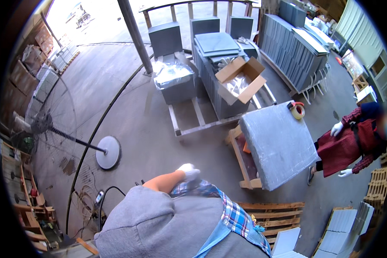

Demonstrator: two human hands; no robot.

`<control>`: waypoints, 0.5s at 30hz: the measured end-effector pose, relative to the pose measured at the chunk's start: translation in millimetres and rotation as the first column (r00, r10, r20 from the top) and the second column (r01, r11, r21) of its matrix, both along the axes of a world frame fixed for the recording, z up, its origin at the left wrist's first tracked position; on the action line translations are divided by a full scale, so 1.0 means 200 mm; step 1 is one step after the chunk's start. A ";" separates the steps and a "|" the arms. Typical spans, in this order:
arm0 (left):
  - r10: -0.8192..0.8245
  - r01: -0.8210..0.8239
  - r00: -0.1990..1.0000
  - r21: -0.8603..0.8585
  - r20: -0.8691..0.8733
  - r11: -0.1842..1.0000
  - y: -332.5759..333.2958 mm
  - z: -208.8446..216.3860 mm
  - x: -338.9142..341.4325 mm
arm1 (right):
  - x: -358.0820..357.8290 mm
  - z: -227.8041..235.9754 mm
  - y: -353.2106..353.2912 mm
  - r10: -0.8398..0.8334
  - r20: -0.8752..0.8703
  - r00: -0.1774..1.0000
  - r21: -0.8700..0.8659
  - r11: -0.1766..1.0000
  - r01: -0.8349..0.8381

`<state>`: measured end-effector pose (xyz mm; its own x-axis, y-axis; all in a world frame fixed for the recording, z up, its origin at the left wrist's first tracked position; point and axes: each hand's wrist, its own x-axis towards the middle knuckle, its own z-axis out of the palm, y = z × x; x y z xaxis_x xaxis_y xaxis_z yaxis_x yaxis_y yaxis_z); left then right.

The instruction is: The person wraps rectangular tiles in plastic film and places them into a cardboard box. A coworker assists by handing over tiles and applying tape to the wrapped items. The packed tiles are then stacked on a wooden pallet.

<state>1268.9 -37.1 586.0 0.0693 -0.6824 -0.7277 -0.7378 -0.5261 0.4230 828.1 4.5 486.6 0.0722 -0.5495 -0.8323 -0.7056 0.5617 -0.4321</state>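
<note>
My left hand (188, 171), in a white glove, is held in front of my body above the floor. Its outline is rounded and blurred, so the fingers do not show clearly. No object can be made out in it. A plaid apron (236, 217) hangs over my grey top. My right hand is out of sight. Ahead and to the right, apart from my hand, a large grey wrapped slab or block (279, 144) rests on a wooden stand (236, 155). A tape dispenser with a roll of tape (296, 111) sits on its far corner.
Grey panels (217, 81) stand on a metal frame with an open cardboard box (241, 81). More panels (288, 47) are stacked beyond. A person in a red apron (344, 146) is at the right. Left are a fan's base (108, 152) and a black hose (99, 129); a wooden pallet (273, 217) lies near me.
</note>
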 end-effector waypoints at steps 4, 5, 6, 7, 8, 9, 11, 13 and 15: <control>0.016 -0.014 1.000 0.115 -0.019 0.993 -0.17 -0.02 0.35 | 0.34 0.08 -0.33 -0.036 0.046 0.998 -0.077 0.996 0.039; 0.050 -0.047 0.999 0.132 -0.018 0.990 -0.21 -0.04 0.44 | 0.41 0.11 -0.39 -0.042 0.059 0.997 -0.090 0.995 0.047; 0.097 -0.098 0.995 0.025 0.007 0.995 -0.25 -0.07 0.50 | 0.48 0.11 -0.45 -0.052 0.069 0.996 -0.100 0.993 0.059; 0.112 -0.111 0.994 -0.060 0.016 0.992 -0.27 -0.12 0.59 | 0.55 0.12 -0.51 -0.052 0.074 0.996 -0.104 0.993 0.060; 0.128 -0.124 0.991 -0.144 0.024 0.982 -0.30 -0.17 0.68 | 0.63 0.13 -0.57 -0.049 0.081 0.995 -0.109 0.992 0.058; 0.146 -0.145 0.989 -0.134 0.004 0.980 -0.37 -0.14 0.75 | 0.68 0.13 -0.62 -0.060 0.085 0.995 -0.114 0.991 0.070; 0.185 -0.187 0.982 -0.111 -0.034 0.976 -0.51 -0.05 0.84 | 0.75 0.14 -0.72 -0.083 0.081 0.993 -0.119 0.989 0.092; 0.449 -0.467 0.855 -0.009 -0.259 0.884 -0.62 -0.09 0.94 | 0.83 0.14 -0.83 -0.091 0.087 0.992 -0.125 0.987 0.101; 0.563 -0.606 0.703 0.049 -0.434 0.794 -0.72 -0.15 0.99 | 0.88 0.13 -0.94 -0.107 0.084 0.991 -0.127 0.985 0.117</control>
